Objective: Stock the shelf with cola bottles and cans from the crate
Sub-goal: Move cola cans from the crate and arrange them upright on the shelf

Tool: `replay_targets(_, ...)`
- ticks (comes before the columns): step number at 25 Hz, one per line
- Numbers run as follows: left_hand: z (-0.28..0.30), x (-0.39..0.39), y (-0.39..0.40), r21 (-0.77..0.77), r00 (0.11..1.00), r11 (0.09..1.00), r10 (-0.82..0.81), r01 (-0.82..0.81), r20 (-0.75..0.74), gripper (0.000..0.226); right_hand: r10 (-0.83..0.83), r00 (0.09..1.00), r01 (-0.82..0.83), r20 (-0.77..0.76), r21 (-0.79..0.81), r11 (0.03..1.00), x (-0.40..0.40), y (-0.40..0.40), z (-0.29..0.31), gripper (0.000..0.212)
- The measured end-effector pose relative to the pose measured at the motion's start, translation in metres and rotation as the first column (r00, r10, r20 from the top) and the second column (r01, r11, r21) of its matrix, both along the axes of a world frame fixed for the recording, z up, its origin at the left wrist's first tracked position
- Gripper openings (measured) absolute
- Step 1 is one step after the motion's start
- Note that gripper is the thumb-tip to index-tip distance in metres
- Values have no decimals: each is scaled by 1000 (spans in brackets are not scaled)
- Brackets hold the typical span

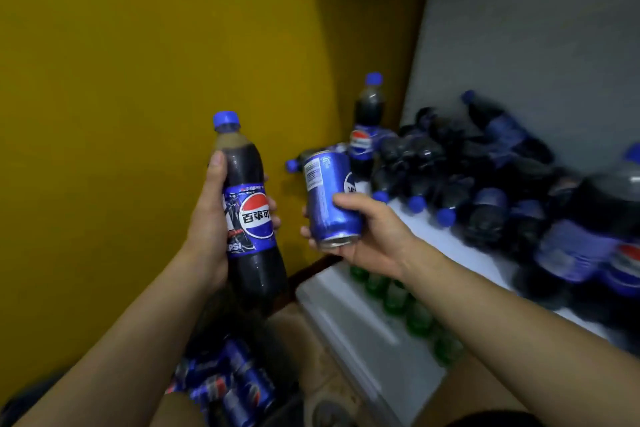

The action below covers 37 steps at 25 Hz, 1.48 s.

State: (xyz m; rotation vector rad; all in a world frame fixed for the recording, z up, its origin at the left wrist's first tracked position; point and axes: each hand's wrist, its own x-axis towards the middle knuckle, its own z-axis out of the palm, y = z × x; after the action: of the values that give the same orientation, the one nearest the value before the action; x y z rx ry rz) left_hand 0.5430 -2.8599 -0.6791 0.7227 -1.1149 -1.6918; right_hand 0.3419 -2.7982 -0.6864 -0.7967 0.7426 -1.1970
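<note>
Bottle [251,215] of cola, blue cap, upright, gripped round its label by left hand [211,218], left of the shelf [460,246]. Can [329,198], blue, tilted, held in right hand's [367,236] curled fingers just off the shelf's front edge. On shelf: one standing bottle [367,128] at the back, heap of lying bottles [485,184] beside it. Below shelf's left end: more cans [232,385].

glossy metal can [330,196], plastic bottle [247,215]
</note>
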Motion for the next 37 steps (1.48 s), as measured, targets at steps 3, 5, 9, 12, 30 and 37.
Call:
replay_targets(3, 44, -69, 29, -87, 975, 973, -217, 212, -57, 72, -196, 973, 177, -120, -151, 973, -34, 65, 50, 40)
replay_targets(5, 66, -114, 52, -115, 935, 935, -346, 336, -79, 74, -350, 924, 310, -153, -237, 921, -59, 111, 77, 22)
replay_targets(9, 100, -191, 108, -149, 831, 827, -553, 542, -50, 74, -659, 731, 570, -174, -374, 731, -110, 201, 113, 39)
replay_targets(12, 126, -234, 159, -203, 733, 730, -676, 653, -77, 73, -792, 594, 683, -142, -430, 590, -136, 265, 126, 43)
replay_targets(30, 56, -419, 356, -393, 761, 654, -513, 647, 398, 48, -909, -129, 972, -396, -233, -36, -263, 492, 20, 67)
replay_targets(37, 14, -453, 332, -392, 814, 725, -415, 566, 407, 65, -725, -272, 944, -632, -322, -74, -321, 489, -26, 67)
